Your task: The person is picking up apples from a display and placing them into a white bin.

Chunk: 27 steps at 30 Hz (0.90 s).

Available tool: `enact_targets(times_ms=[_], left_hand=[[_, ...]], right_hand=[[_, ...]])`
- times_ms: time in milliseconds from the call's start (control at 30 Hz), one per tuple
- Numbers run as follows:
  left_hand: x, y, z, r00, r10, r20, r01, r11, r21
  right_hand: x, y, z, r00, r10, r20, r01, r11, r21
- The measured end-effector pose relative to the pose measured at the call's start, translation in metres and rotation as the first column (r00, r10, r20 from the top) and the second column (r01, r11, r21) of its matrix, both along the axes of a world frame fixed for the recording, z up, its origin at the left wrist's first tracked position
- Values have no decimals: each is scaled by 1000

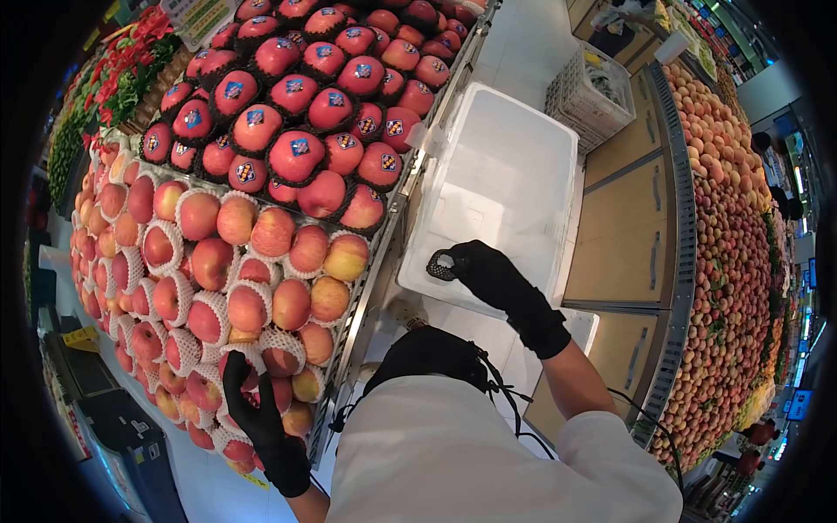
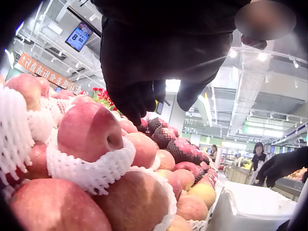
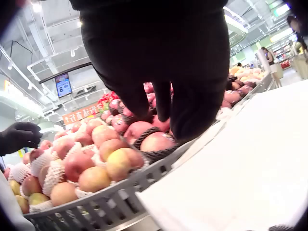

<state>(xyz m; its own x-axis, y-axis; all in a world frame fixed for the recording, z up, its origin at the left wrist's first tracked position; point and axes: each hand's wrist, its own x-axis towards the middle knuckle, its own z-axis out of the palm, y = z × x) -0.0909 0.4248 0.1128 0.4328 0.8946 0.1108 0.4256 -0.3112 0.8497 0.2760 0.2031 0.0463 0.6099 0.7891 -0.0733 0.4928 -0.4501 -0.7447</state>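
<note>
My black-gloved left hand (image 1: pixel 260 429) is over the near edge of the apple heap, its fingers loosely bent and holding nothing. Close by it lie red-yellow apples (image 1: pixel 247 309) in white foam nets; one netted apple (image 2: pixel 90 132) shows large in the left wrist view, apart from the fingers. My black-gloved right hand (image 1: pixel 493 275) is over the near end of a large white foam box (image 1: pixel 514 144). It pinches a black foam fruit net (image 1: pixel 440 267) at its fingertips. In the right wrist view that hand (image 3: pixel 156 72) covers part of the apple display.
Dark red apples (image 1: pixel 295 158) with stickers sit in black nets farther up the slanted stand. A grey slatted rail (image 3: pixel 110 202) edges it. To the right stand a white crate (image 1: pixel 588 96), wooden cabinets (image 1: pixel 621 218) and a display of small fruit (image 1: pixel 728 253). People stand in the background.
</note>
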Motion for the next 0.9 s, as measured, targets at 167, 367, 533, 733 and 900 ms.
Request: enact_targets(times_ms=[167, 367, 533, 733, 900], left_hand=[[24, 1, -1, 991, -47, -126, 51, 998, 36], [50, -11, -2, 988, -83, -131, 78, 996, -40], [70, -22, -8, 983, -101, -156, 93, 994, -57], [89, -29, -7, 969, -141, -201, 124, 988, -93], [97, -31, -4, 963, -114, -245, 88, 990, -114]], right_hand=[[78, -19, -52, 975, 224, 0, -200, 870, -451], [108, -40, -115, 416, -174, -893, 477, 878, 51], [122, -6, -137, 990, 47, -131, -111, 836, -537], [123, 4, -252, 992, 64, -109, -109, 871, -479], [102, 20, -273, 982, 163, -98, -189, 790, -583]])
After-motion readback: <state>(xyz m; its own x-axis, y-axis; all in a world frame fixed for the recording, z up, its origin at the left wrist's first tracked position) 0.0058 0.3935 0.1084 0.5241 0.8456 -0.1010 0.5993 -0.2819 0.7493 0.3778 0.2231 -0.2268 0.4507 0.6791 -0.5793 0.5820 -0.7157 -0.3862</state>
